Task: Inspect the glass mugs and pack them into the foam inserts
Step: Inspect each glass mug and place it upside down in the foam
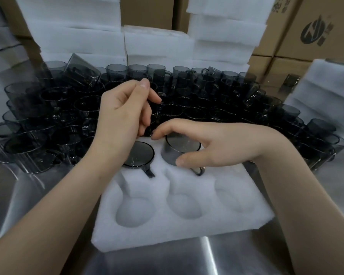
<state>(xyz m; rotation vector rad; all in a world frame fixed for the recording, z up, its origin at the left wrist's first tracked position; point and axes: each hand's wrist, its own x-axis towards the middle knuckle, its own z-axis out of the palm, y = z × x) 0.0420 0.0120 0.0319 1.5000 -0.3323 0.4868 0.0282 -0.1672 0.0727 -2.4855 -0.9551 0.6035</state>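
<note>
Item 1, nearest: brushed stainless steel table top (pixel 236 259), reflective, showing as a bare strip along the near edge and on both sides of the insert

Item 2: white rectangular foam insert with round pockets (pixel 167 233), lying flat on the table, its near edge and near corners free. The three pockets of the near row are vacant, and each has a narrow handle slot running toward the far row

Item 3, far row, left pocket: smoky grey round glass mug (pixel 139 154), sunk almost flush with the foam, a flat round face up, its handle lying in the slot and pointing toward the near edge

Item 4, far row, middle pocket: second smoky grey glass mug (pixel 177 150), standing well proud of the foam, handle toward the near right. The right hand (pixel 216 143) grips it, thumb on the near wall and fingers arched over the top. The right wrist hides the far-right pocket

Item 5: left hand (pixel 123 116), hovering over the insert's far edge just behind the seated mug, fingers loosely curled downward, thumb raised, nothing held

Item 6: dense crowd of loose smoky grey glass mugs (pixel 207 90), pressing up to the insert's far edge and wrapping round both sides, some stacked or tilted

Item 7, farthest: stacks of white foam sheets (pixel 77 36) behind and at right; brown cardboard cartons (pixel 306 26)
</note>
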